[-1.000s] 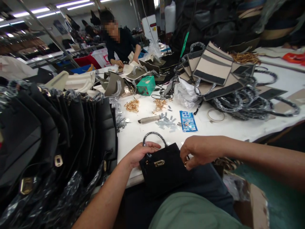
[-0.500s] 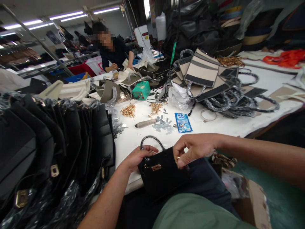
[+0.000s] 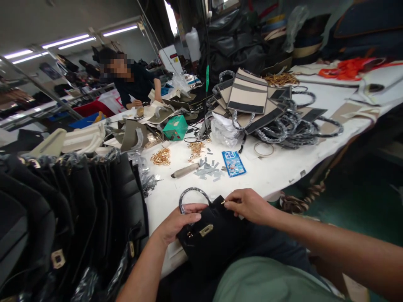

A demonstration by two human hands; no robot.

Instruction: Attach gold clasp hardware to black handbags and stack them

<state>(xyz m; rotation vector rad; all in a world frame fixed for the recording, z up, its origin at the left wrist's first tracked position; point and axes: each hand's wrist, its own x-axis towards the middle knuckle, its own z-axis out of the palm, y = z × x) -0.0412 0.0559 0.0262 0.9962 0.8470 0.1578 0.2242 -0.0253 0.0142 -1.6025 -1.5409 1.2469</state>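
Observation:
A small black handbag (image 3: 217, 239) rests against my lap at the table's front edge, its plastic-wrapped handle (image 3: 194, 189) standing up. On its front is a gold clasp plate (image 3: 206, 230). My left hand (image 3: 181, 220) grips the bag's upper left side, thumb in front and fingers behind, below the handle. At the bag's upper right corner, my right hand (image 3: 247, 205) is closed, pinching a small gold metal piece (image 3: 224, 202) between thumb and forefinger. The remaining fingers of that hand curl behind the bag's edge.
Black bags (image 3: 94, 201) stand packed in a row at left. On the table lie gold fittings (image 3: 161, 156), grey metal plates (image 3: 209, 170), a wrapped tool (image 3: 185, 170), a blue packet (image 3: 233, 163) and a green box (image 3: 175, 127). Bag panels (image 3: 248, 94) pile up behind. A co-worker (image 3: 135, 84) sits opposite.
My right hand has turned, bringing the small gold piece up to the bag's top right corner. The bag is tilted differently, still in my left hand. The camera view has shifted right.

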